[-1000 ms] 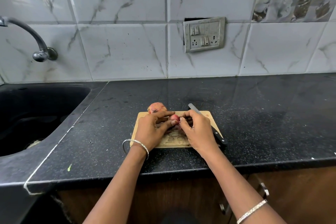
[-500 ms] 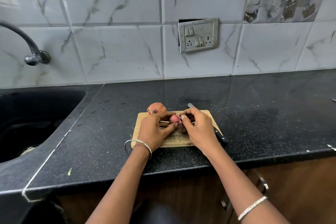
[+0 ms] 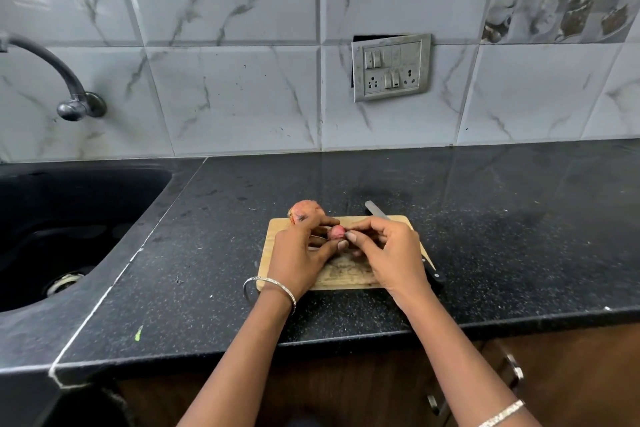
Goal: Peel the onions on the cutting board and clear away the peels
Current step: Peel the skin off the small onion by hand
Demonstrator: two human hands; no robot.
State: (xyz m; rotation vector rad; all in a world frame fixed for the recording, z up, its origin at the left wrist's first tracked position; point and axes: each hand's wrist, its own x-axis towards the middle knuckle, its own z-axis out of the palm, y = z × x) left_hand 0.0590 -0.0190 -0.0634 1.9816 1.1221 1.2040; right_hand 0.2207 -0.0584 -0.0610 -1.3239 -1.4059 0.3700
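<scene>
Onions, two: small onion (image 3: 336, 231) pinched by both left hand (image 3: 298, 253) and right hand (image 3: 391, 253) above cutting board (image 3: 346, 276); larger onion (image 3: 305, 211) at board's far-left corner. Knife (image 3: 376, 211), one, along right edge.

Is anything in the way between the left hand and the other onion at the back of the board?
Nothing visible. The other onion sits just behind the left hand, which is busy pinching the small onion with the right hand. The knife lies off to the right.

Both hands (image 3: 298, 255) (image 3: 393, 258) pinch a small onion (image 3: 336, 231) over the cutting board (image 3: 346, 274).
</scene>
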